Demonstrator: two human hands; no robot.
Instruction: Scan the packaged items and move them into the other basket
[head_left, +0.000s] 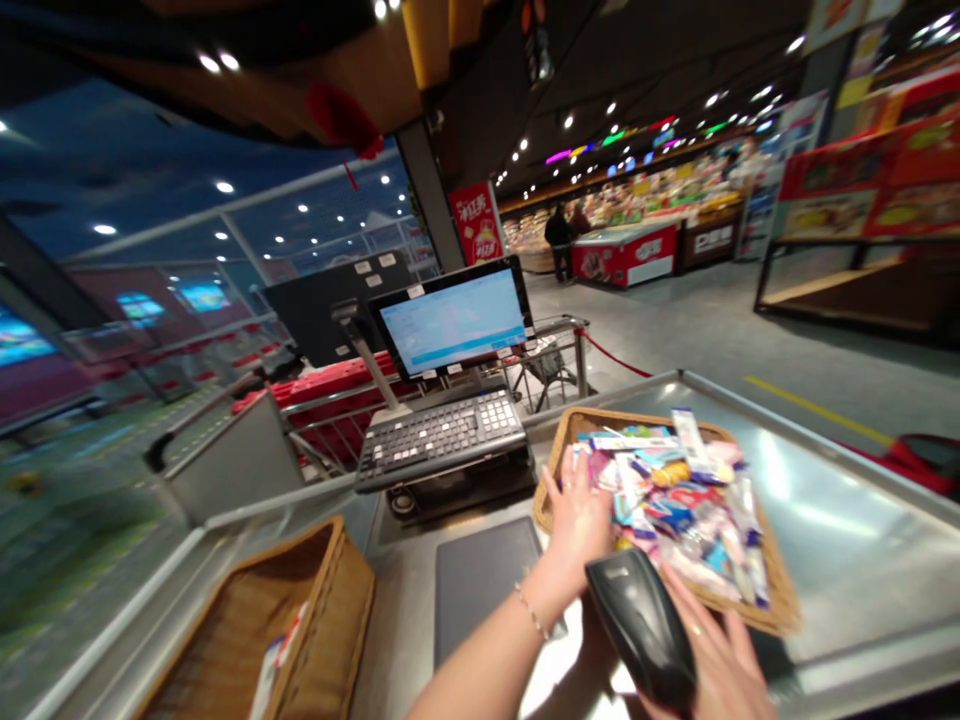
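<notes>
A shallow wicker basket (780, 600) full of small wrapped packets (675, 500) sits on the metal counter (847, 540). My left hand (581, 515), with a bracelet on its wrist, reaches over the basket's left side. Its fingers are spread on or just above the packets; exact contact is hard to make out. Below it, my right hand (720, 650) grips a black handheld barcode scanner (641, 625) near the basket's front edge. The scanner's handle is hidden, and a bright patch of light shows on the counter beneath.
A keyboard (442, 435) and a lit monitor (454, 318) stand behind a dark grey pad (480, 580). At lower left, a deeper wicker basket (322, 610) holds a few packets. Shopping carts (559, 350) stand beyond the counter, and two people (561, 240) are farther off.
</notes>
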